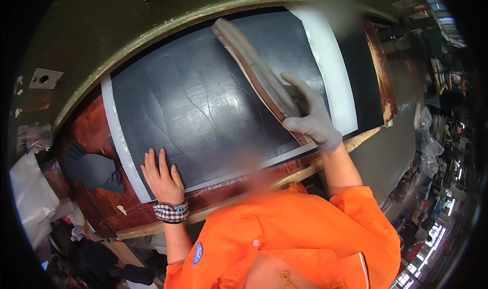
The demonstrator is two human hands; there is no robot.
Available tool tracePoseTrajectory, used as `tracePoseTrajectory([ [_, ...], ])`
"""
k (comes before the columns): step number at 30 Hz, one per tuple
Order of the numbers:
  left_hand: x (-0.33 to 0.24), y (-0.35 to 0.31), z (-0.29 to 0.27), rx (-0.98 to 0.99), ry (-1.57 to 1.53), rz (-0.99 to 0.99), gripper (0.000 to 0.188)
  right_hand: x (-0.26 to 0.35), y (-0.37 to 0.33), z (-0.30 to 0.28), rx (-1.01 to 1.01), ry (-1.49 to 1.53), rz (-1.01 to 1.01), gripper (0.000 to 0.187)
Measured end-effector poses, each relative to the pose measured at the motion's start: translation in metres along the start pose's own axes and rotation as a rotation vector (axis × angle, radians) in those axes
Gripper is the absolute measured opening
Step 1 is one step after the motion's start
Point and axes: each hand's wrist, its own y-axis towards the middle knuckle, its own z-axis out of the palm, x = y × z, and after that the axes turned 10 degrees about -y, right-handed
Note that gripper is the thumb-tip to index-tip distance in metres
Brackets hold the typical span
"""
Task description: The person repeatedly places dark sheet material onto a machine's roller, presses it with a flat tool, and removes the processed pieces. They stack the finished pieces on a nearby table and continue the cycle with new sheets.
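Note:
My right hand [316,121], in a grey glove, grips the near end of a long, sole-shaped cutting die [254,68]. The die stands tilted on its edge, its far end toward the back of the sheet; whether it touches the sheet I cannot tell. Beneath it spreads a black, shiny rubber-like sheet [213,111] with several curved sole outlines on its surface. My bare left hand [163,180] rests on the sheet's near left corner, fingers stretched and apart. A checked band circles that wrist.
White strips [333,65] border the sheet. Left of it, a dark grey glove [94,168] lies on the reddish-brown board [140,180]. A green machine beam [117,50] arches along the back. Clear plastic bags [429,141] hang at the right; a wooden edge [152,230] runs nearest me.

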Motion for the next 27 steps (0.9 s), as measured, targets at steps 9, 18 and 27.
tracePoseTrajectory([
  [9, -0.006, 0.029, 0.010, -0.117, 0.018, 0.048, 0.046, -0.052, 0.026, -0.007, -0.376, -1.025, -0.405, 0.105],
  [18, 0.022, 0.141, 0.012, -0.347, -0.042, 0.087, 0.038, -0.005, 0.159, -0.026, -0.600, -0.941, -0.751, 0.110],
  [27, -0.023, 0.159, 0.051, -0.278, -0.240, 0.086, 0.018, 0.065, 0.255, -0.072, -1.158, -1.033, -0.695, 0.118],
])
